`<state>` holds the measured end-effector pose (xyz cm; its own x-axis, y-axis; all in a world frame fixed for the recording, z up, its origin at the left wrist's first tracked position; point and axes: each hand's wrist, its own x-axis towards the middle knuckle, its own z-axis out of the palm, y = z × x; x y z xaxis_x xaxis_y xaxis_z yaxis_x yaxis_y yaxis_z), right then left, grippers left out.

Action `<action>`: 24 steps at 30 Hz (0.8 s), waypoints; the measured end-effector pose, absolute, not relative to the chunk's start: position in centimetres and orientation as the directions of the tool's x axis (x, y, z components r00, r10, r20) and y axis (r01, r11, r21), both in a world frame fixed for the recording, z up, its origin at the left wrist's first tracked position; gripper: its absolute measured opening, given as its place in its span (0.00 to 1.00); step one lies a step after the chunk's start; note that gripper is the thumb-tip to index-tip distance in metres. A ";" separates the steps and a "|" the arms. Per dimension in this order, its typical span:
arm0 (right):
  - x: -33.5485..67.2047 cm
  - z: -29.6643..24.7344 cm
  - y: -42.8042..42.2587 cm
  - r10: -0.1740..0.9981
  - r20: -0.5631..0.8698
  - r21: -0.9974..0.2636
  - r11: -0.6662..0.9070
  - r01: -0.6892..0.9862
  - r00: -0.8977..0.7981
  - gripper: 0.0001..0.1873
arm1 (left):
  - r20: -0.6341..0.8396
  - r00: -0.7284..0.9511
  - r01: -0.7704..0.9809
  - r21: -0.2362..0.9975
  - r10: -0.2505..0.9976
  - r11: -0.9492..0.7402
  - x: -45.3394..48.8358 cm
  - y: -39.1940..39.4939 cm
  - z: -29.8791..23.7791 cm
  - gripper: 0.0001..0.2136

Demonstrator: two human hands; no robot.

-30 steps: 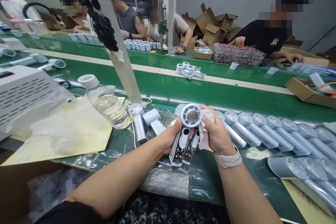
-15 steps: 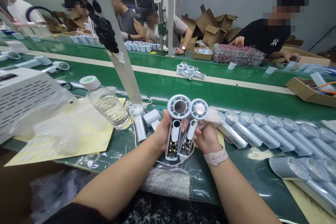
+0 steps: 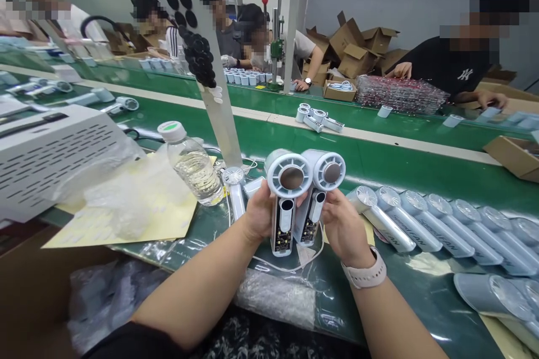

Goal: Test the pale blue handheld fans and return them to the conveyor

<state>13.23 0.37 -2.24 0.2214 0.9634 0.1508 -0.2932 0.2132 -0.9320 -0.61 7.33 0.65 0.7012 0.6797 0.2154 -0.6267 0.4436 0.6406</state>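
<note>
Two light blue handheld fans with exposed circuit boards in their handles stand side by side in front of me. My left hand [image 3: 257, 214] is wrapped round the left handheld fan [image 3: 282, 233], its thumb along the handle. Around the right handheld fan [image 3: 309, 224] closes my right hand [image 3: 346, 225], with a pale band on the wrist. Both round heads face me and their dark centres show. The fingers behind the fans are mostly hidden. A thin white cable [image 3: 273, 267] curves on the table below them.
Finished-looking fans [image 3: 415, 230] lie in a row at right. A clear bottle [image 3: 194, 171] tilts at left beside yellow paper [image 3: 172, 224] and a vented white box [image 3: 63, 157]. A slanted post [image 3: 225, 129] stands ahead. Several co-workers sit across the green belt [image 3: 379, 165].
The right fan has turned, so its side shows and its centre looks dark instead of bright. A whitish piece near my right hand is gone from view. The whole view has shifted.
</note>
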 end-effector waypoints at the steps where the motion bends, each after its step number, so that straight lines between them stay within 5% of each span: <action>1: 13.1 -2.0 0.1 0.974 0.124 -0.914 0.187 -0.360 0.191 0.11 | 0.245 0.700 -0.630 0.654 0.671 0.418 -0.7 7.4 0.6 0.25; 4: 12.7 -1.2 -0.5 0.989 0.078 -0.871 0.129 -0.474 0.126 0.10 | 0.238 0.758 -0.562 0.711 0.607 0.422 -0.7 7.6 0.5 0.22; 9: 13.9 0.7 -1.5 0.920 0.182 -0.847 0.327 -0.420 0.348 0.23 | 0.155 0.873 -0.420 0.721 0.462 0.551 -0.4 7.2 0.0 0.29; 12: 14.9 1.3 -1.9 0.929 0.183 -0.862 0.309 -0.402 0.323 0.25 | 0.103 0.935 -0.301 0.735 0.339 0.608 -0.1 6.8 -0.4 0.31; 24: 14.8 1.9 -2.1 0.944 0.217 -0.862 0.304 -0.407 0.247 0.18 | 0.083 0.914 -0.329 0.727 0.398 0.603 -0.1 6.3 -0.5 0.29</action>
<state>14.82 -2.06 1.91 0.2469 0.9445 0.2167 -0.4067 0.3040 -0.8615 -0.07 6.28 -0.46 0.9135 0.3982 0.0831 -0.3290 0.6031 0.7267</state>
